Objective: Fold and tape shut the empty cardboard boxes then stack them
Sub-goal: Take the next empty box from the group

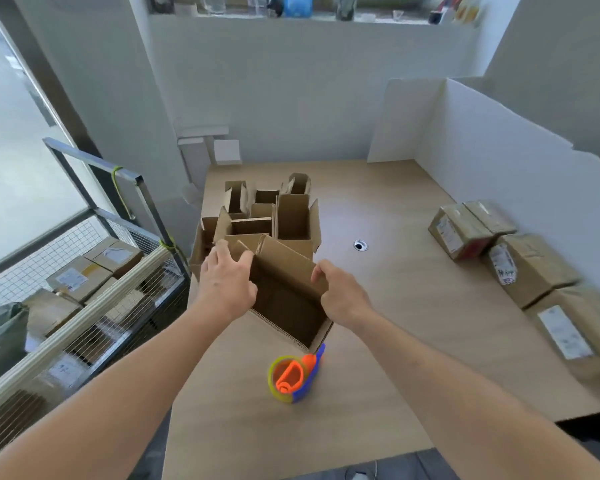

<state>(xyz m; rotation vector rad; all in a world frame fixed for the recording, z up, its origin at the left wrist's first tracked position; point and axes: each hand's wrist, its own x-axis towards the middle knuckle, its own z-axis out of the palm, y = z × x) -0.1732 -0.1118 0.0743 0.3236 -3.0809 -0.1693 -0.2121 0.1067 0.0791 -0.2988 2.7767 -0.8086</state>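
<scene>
Gripping an open cardboard box (288,299) at the centre of the frame, the left hand (227,280) curls its fingers over the box's left wall while the right hand (342,292) pinches the right wall's top edge. The box sits tilted on the wooden table (395,341), its flaps up. Just below it lies an orange, yellow and blue tape dispenser (293,375). Above it, a cluster of open empty boxes (267,216) stands. Sealed, labelled parcels (506,258) line the right edge, and a wire cage cart (84,289) holds more at lower left.
</scene>
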